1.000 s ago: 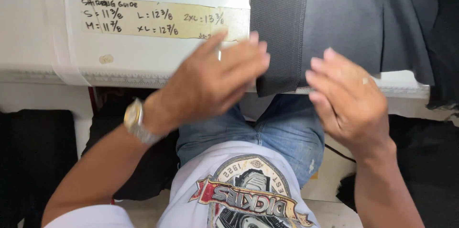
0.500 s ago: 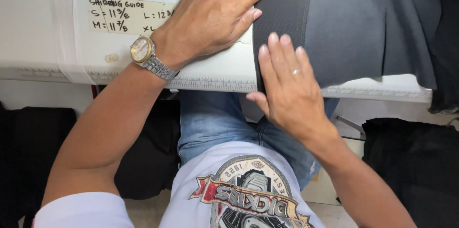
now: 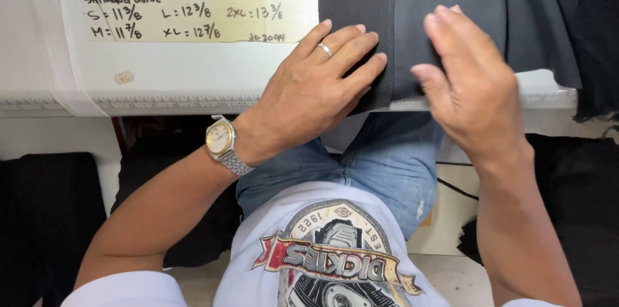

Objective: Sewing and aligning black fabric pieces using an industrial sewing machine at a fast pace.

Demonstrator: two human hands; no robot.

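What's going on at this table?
A seated person is handling a piece of dark grey fabric at the edge of a white worktable. The left hand, wearing a ring and a wristwatch, lies flat on the fabric's ribbed edge. The right hand is blurred over the fabric's near edge. A handwritten paper strip is taped to the table beside it.

Person, seen from above. Left hand (image 3: 316,85): plain silver band ring (image 3: 325,49) on one finger; wristwatch (image 3: 222,143) on the wrist, pale round dial, gold-toned bezel, silver metal link bracelet. Right hand (image 3: 474,81): bare, blurred. Torso: white short-sleeved T-shirt (image 3: 258,281) with a large printed chest graphic in red, cream and dark grey. Legs: light-blue denim jeans (image 3: 380,165), faded, small worn spot on one thigh.
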